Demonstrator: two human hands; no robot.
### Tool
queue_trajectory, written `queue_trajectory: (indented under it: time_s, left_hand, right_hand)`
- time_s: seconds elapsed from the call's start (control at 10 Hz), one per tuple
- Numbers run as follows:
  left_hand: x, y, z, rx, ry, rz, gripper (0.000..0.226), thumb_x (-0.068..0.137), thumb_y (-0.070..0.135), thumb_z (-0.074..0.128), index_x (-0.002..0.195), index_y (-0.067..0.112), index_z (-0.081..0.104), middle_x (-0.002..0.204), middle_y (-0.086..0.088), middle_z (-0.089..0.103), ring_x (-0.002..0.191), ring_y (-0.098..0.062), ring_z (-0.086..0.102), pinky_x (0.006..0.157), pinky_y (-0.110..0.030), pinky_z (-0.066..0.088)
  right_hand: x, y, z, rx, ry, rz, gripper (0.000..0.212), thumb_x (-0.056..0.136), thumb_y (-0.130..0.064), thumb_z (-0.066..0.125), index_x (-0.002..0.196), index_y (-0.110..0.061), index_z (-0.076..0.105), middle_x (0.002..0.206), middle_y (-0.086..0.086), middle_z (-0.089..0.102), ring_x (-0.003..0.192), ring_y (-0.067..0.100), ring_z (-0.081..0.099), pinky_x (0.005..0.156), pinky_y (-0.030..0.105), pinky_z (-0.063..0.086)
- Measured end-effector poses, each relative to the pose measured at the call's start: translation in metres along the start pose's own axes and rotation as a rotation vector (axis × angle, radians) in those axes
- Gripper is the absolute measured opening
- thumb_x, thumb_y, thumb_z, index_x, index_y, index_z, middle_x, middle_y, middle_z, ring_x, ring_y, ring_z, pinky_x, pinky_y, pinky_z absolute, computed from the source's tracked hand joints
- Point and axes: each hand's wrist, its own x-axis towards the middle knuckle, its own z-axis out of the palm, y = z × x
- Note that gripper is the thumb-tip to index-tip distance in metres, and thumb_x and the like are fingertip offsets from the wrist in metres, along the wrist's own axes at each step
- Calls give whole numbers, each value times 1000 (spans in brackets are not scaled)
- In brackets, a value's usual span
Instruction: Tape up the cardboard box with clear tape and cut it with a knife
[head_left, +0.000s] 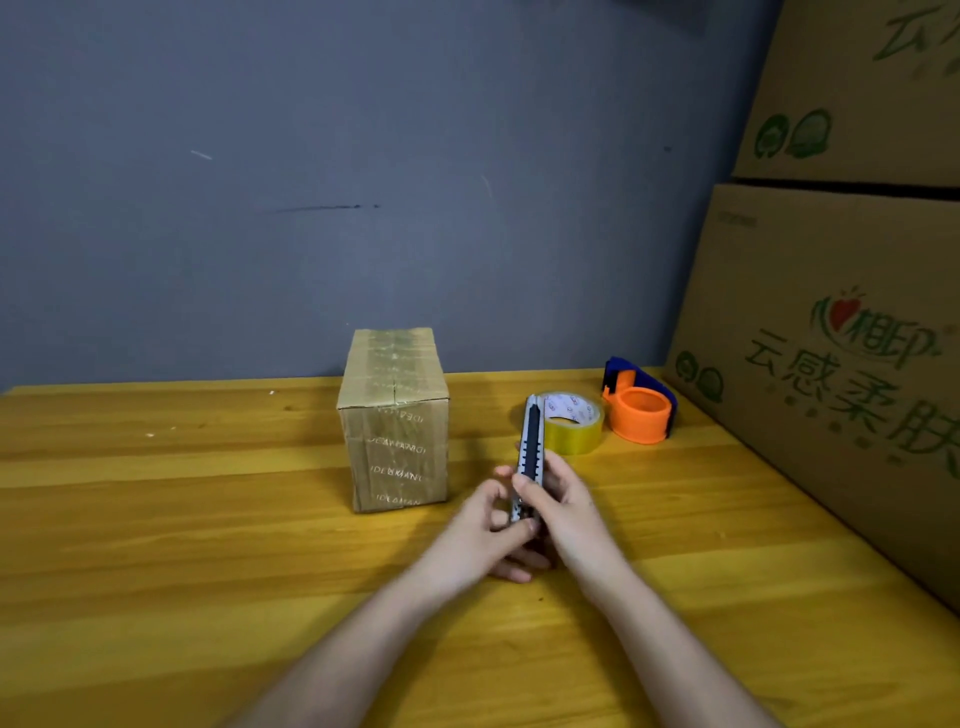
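knife (531, 457): utility type, held upright above the table, tip toward the wall; blade extension not clear.
right hand (566, 506): wrapped around the knife's lower body, thumb laid on the slider track.
left hand (480, 530): fingers closed on the knife's butt end, steadying it from below.
box (394, 418): small cardboard carton, stood on the table left of the hands, well apart from them; glossy clear tape visible along the top seam and down the front.
tape roll (571, 423): yellowish clear, flat on the table just behind the knife tip, beside an orange and blue dispenser (640, 402).
step in hand: judged as readying the blade, taping apparently done.
doing it well: slide out only a short length, lock it, keep left fingers behind the edge, tip pointed away from the body; then bring to the taped seam with a shallow, light stroke.
risk: over-extended blade snapping or slipping on slick tape.
surface: yellow wood-grain table (208, 519), few small specks, otherwise bare.
room: grey-blue wall (311, 182) with scuffs; large printed cartons (841, 322) stacked at right.
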Motion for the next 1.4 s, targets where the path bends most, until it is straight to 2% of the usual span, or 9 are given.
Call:
queue_trajectory:
  time_s: [0.1, 0.2, 0.3, 0.4, 0.7, 0.9, 1.1, 1.3, 1.4]
  left_hand:
    - [9, -8, 0, 281, 185, 111, 30, 83, -2, 63, 103, 15, 50, 94, -3, 51, 49, 2, 59, 43, -18, 52]
    - [16, -8, -1, 500, 270, 133, 49, 78, 1, 67, 124, 12, 52, 106, -6, 47, 54, -3, 63, 48, -25, 56]
    - [24, -2, 5, 631, 389, 132, 55, 77, 13, 69, 128, 18, 50, 98, -9, 64, 78, -31, 68, 65, -42, 57]
    - [35, 2, 7, 773, 488, 62, 61, 78, 28, 68, 133, 21, 43, 105, -7, 69, 98, -28, 65, 81, -38, 52]
    - [65, 15, 8, 982, 473, -157, 34, 84, 13, 55, 117, 10, 54, 120, -15, 62, 112, -36, 58, 89, -42, 47]
    - [79, 15, 4, 1002, 472, -201, 32, 90, 8, 44, 120, 6, 54, 128, -17, 52, 115, -38, 56, 95, -42, 44]
    - [83, 18, 1, 1047, 444, -266, 38, 94, 5, 31, 126, 5, 52, 131, -18, 43, 117, -38, 54, 99, -41, 41]
    - [76, 26, 3, 1054, 369, -320, 38, 91, 6, 41, 128, 5, 51, 134, -18, 41, 118, -37, 54, 99, -39, 43]
    - [68, 33, 4, 1018, 328, -298, 40, 88, 11, 49, 128, 5, 49, 134, -20, 43, 118, -37, 54, 98, -38, 43]
  right_hand:
    - [10, 6, -8, -389, 121, -102, 19, 87, -11, 63, 105, -19, 59, 101, 8, 61, 97, 20, 59, 86, 30, 49]
    - [25, 6, -10, -560, 157, -74, 25, 85, -18, 66, 109, -12, 62, 104, 11, 57, 107, 28, 54, 96, 38, 43]
    - [40, 0, -6, -629, 151, 18, 45, 84, -22, 68, 126, -10, 54, 102, 9, 60, 105, 27, 58, 92, 37, 46]
    - [54, -3, -4, -628, 169, 104, 58, 84, -25, 68, 134, -9, 44, 111, 12, 65, 104, 25, 62, 90, 37, 48]
    - [84, 2, -7, -762, 62, 252, 40, 86, -24, 64, 122, -7, 58, 119, 13, 67, 109, 31, 62, 95, 42, 48]
    - [105, 17, -9, -942, 31, 278, 38, 84, -37, 61, 111, -10, 65, 113, 17, 66, 100, 35, 63, 88, 42, 52]
    - [101, 16, -6, -1041, 16, 252, 32, 89, -27, 50, 107, -8, 67, 115, 23, 61, 99, 37, 62, 83, 36, 48]
    - [87, -1, -8, -1013, -32, 256, 30, 91, -20, 47, 107, -4, 67, 115, 23, 62, 105, 36, 59, 87, 37, 47]
    - [72, -13, -11, -1004, -40, 290, 35, 94, -23, 49, 118, -1, 61, 124, 20, 61, 114, 34, 57, 91, 35, 45]
